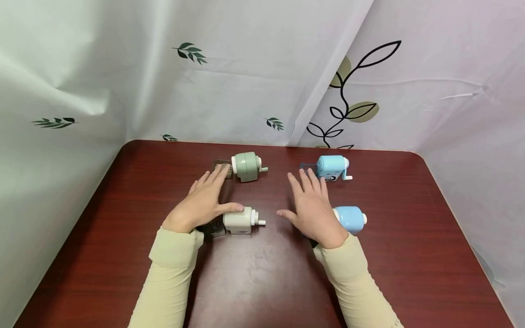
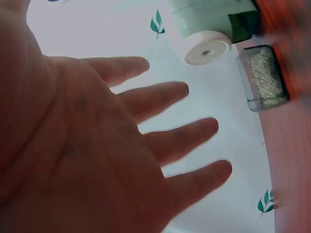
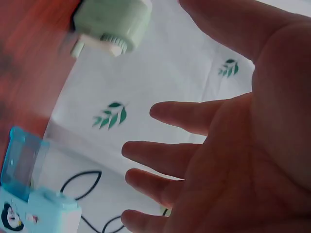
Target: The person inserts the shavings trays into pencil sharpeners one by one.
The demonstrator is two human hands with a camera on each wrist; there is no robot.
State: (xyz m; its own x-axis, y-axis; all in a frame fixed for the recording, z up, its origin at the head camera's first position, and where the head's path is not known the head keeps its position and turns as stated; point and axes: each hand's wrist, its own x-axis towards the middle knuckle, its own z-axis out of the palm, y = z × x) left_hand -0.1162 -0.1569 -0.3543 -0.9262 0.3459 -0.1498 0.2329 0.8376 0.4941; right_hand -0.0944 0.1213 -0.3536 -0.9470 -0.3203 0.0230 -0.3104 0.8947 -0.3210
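Left hand [image 1: 200, 205]: while fingers [image 2: 160, 98] spread empty, I see the sage-green rounded plastic sharpener [image 1: 246, 166] at two o'clock.
Right hand [image 1: 313, 210]: equally spread, empty; cyan boxy plastic sharpener [image 1: 330, 166], one o'clock.
Crank handles [image 1: 348, 177]: I'd grasp from above, avoiding these.

Between the thumbs of the left hand [image 1: 198, 207] and the right hand [image 1: 313, 212] there is room to pass over the table [image 1: 270, 264], narrowed by the cream sharpener [image 1: 239, 223] at the left thumb. The green sharpener [image 1: 247, 167] obstructs beyond the left fingertips, the turquoise sharpener [image 1: 331, 165] beyond the right; behind the right little finger stands the blue sharpener [image 1: 351, 219].
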